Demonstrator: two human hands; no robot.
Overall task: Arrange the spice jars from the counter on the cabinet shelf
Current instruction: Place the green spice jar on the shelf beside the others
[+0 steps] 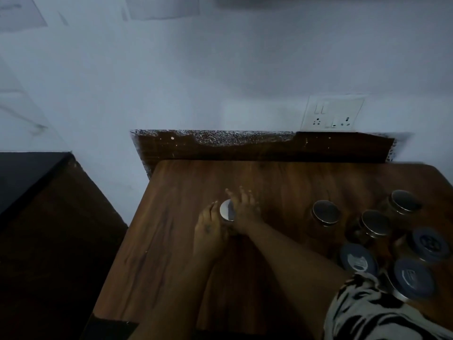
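Both hands, left [209, 231] and right [245, 212], clasp one silver-lidded jar [227, 210] mid-surface [171, 241]; six more jars stand at the right: three metal-lidded [326, 212], three blue-lidded [358, 259]

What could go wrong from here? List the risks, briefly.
1. Both hands, left hand and right hand, close on one shiny-lidded jar; the dim, blurred view may hide a loose grip, so it might slip.
2. The right forearm reaches past six clustered jars; drawing back could knock one over.
3. The patterned sleeve hangs against the nearest blue-lidded jar and may drag it.
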